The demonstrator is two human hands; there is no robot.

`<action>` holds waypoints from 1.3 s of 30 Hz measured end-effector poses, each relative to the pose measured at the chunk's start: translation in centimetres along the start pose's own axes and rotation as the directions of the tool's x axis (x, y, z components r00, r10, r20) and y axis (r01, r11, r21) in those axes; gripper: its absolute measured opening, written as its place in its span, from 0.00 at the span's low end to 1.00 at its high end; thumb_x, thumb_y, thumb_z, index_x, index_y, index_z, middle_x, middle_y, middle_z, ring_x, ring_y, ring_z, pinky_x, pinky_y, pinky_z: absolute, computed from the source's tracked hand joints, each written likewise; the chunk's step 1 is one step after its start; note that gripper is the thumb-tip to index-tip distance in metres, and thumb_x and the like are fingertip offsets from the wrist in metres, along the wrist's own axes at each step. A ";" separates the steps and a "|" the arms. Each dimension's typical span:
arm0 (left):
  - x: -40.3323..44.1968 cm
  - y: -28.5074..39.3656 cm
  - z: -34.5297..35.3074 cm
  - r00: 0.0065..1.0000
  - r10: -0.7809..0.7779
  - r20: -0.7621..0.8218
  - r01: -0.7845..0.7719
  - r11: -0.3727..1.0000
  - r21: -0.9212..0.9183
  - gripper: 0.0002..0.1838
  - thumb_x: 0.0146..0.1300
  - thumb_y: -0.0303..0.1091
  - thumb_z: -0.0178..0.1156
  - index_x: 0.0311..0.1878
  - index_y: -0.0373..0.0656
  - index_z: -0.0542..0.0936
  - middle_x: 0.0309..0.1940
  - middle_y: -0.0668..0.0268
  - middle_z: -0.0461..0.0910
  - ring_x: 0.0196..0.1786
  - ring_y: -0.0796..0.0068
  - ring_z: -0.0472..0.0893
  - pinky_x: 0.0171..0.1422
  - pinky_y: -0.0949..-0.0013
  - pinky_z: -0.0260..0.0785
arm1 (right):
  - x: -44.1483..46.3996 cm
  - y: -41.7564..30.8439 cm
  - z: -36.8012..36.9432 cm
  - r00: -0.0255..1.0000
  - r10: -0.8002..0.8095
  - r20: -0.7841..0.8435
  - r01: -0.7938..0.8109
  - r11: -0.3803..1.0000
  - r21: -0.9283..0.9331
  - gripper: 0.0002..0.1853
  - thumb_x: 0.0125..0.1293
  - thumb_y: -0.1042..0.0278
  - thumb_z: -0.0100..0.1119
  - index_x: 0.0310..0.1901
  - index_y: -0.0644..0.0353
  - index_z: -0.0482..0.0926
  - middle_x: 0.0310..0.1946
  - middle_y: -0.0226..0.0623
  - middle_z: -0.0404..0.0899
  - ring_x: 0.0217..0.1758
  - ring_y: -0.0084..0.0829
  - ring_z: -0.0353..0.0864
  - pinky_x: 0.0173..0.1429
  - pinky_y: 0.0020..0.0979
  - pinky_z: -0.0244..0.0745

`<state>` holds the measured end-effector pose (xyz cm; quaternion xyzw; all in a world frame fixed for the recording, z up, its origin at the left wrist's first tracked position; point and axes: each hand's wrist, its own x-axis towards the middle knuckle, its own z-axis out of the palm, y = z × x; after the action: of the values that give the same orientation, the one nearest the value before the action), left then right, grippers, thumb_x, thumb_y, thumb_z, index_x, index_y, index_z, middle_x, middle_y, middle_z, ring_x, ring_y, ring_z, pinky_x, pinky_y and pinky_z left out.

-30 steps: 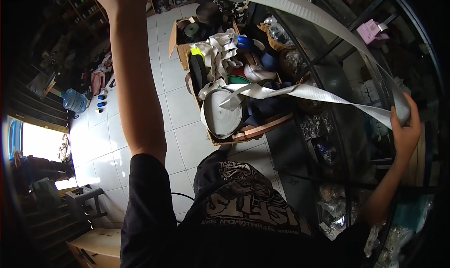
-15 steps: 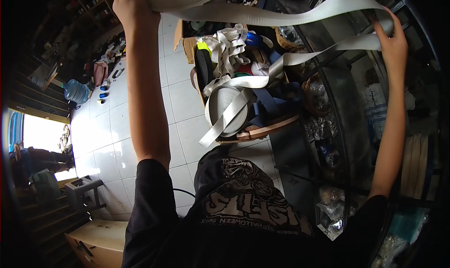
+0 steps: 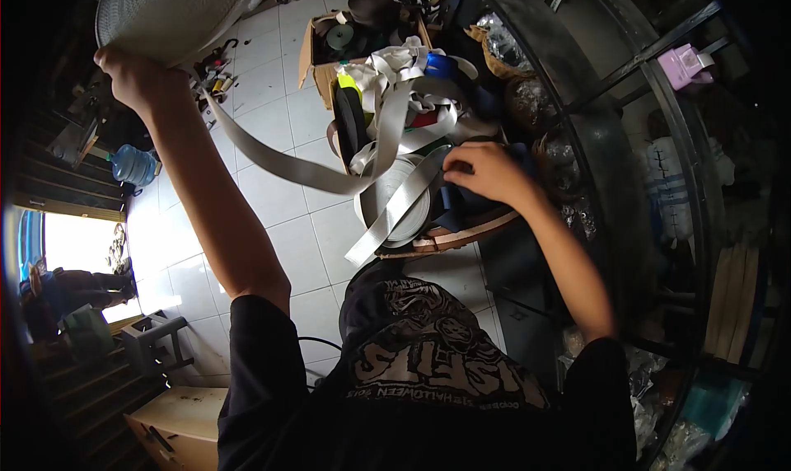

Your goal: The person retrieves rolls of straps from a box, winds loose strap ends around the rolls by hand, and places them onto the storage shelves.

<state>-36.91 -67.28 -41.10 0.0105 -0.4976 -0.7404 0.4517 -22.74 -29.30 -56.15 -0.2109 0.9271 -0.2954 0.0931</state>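
Note:
My left hand (image 3: pixel 140 79), closed at the upper left, holds a big roll of pale grey webbing (image 3: pixel 169 14) by its lower edge. From the roll a loose strap (image 3: pixel 280 168) sags and climbs over the box of straps in the middle. My right hand (image 3: pixel 482 171) is over the right part of that box, fingers curled beside the strap's flat end length (image 3: pixel 395 211). Whether the fingertips pinch it is hard to make out. A second grey roll (image 3: pixel 381 192) lies in the box under that length. White bands (image 3: pixel 395 63) are bunched behind it.
Another cardboard box (image 3: pixel 305 59) with dark rolls stands behind. On the right rises a black metal rack (image 3: pixel 676 117) with a pink object (image 3: pixel 685 65). A water bottle (image 3: pixel 133 165), a grey stool (image 3: pixel 156 343) and a wooden cabinet (image 3: pixel 183 421) are at left.
My left hand has swung left and down, bringing the roll more into view. My right hand has come down from the upper right to the box, and the raised strap loop has dropped.

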 end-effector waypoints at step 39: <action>2.1 3.0 -6.6 0.901 0.432 0.023 -0.413 0.842 0.347 0.18 0.67 0.40 0.49 0.49 0.34 0.72 0.49 0.55 0.78 0.45 0.61 0.83 0.41 0.63 0.83 | 2.9 7.8 -3.9 0.729 0.574 0.373 -0.684 0.590 0.428 0.29 0.61 0.38 0.59 0.34 0.66 0.78 0.21 0.34 0.80 0.18 0.17 0.75 0.19 0.13 0.62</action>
<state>-33.08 -73.85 -41.25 0.0002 -0.5963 -0.5236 0.6085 -29.10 -22.80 -57.70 0.1393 0.8043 -0.4686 0.3377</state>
